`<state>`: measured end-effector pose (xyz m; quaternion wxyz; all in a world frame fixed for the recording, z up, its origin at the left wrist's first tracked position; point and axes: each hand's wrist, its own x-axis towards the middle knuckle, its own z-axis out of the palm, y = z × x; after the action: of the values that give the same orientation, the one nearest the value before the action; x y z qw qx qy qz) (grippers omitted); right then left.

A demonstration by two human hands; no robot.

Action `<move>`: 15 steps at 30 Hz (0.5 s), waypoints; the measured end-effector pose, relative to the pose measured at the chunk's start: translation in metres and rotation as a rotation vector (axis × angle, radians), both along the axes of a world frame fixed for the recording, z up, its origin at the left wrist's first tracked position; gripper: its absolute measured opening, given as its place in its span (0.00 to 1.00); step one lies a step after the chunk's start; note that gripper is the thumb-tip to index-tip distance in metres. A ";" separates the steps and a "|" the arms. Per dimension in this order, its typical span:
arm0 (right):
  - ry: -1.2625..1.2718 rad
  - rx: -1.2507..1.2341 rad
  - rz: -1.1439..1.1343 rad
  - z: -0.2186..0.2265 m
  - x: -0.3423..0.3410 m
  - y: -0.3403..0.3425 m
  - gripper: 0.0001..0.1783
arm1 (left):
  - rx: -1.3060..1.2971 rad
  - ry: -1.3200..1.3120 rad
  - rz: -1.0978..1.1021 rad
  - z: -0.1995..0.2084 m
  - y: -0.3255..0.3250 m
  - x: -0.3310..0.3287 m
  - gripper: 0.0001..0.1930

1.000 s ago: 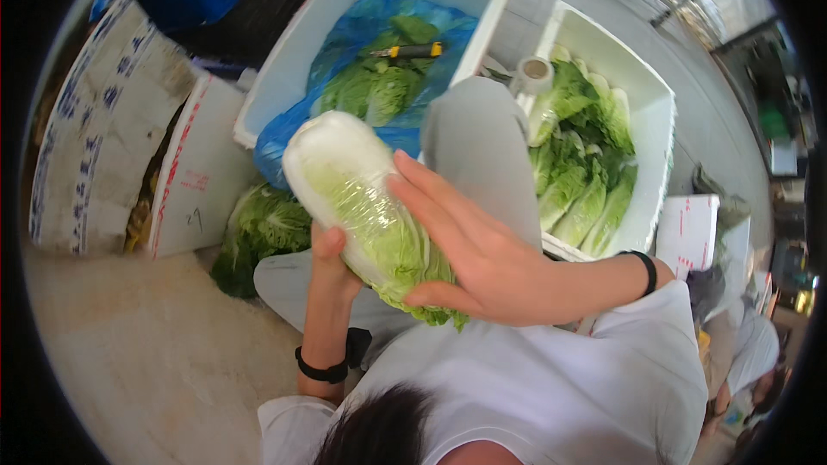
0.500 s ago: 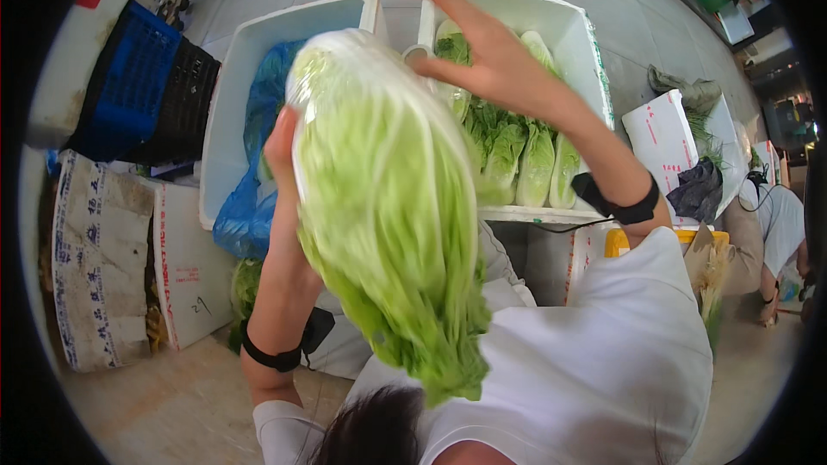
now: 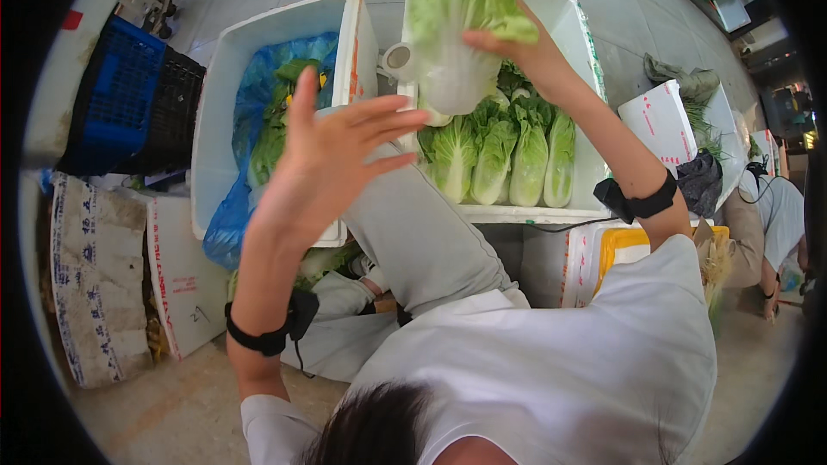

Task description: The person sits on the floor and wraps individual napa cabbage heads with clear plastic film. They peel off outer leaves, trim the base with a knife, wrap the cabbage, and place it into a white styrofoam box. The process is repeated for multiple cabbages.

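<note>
In my right hand is a napa cabbage, held above the far left part of the right foam box. Its leafy end points away from me and its white base points toward me. Clear film seems to cover the base. Several napa cabbages lie side by side in that box, partly hidden by the held one. My left hand is open, fingers spread, in the air over the near right corner of the left foam box. It touches nothing that I can see.
Dark green leafy vegetables lie on a blue plastic bag in the left box. A white roll sits between the boxes. Blue and black crates and cartons stand left. Another person is at far right.
The cabbage has moved from in front of me out over the right box and turned end for end. My left hand has let go of it; my right hand now holds it.
</note>
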<state>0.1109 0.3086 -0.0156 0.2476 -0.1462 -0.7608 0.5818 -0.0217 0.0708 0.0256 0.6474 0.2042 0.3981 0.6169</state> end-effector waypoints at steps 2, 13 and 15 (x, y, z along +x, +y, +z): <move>-0.193 -0.342 0.016 -0.036 0.003 0.035 0.37 | -0.013 0.104 0.112 -0.001 -0.022 -0.014 0.37; -0.434 -0.819 -0.270 -0.253 0.018 0.112 0.40 | -0.220 0.157 0.481 -0.043 -0.100 -0.048 0.23; -0.420 -0.850 -0.309 -0.262 0.011 0.111 0.41 | -0.283 0.148 0.509 -0.053 -0.101 -0.050 0.22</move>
<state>0.1220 0.4194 -0.2774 0.0907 -0.4591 -0.4594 0.7550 -0.0718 -0.0299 -0.0271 0.4633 0.0498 0.5647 0.6812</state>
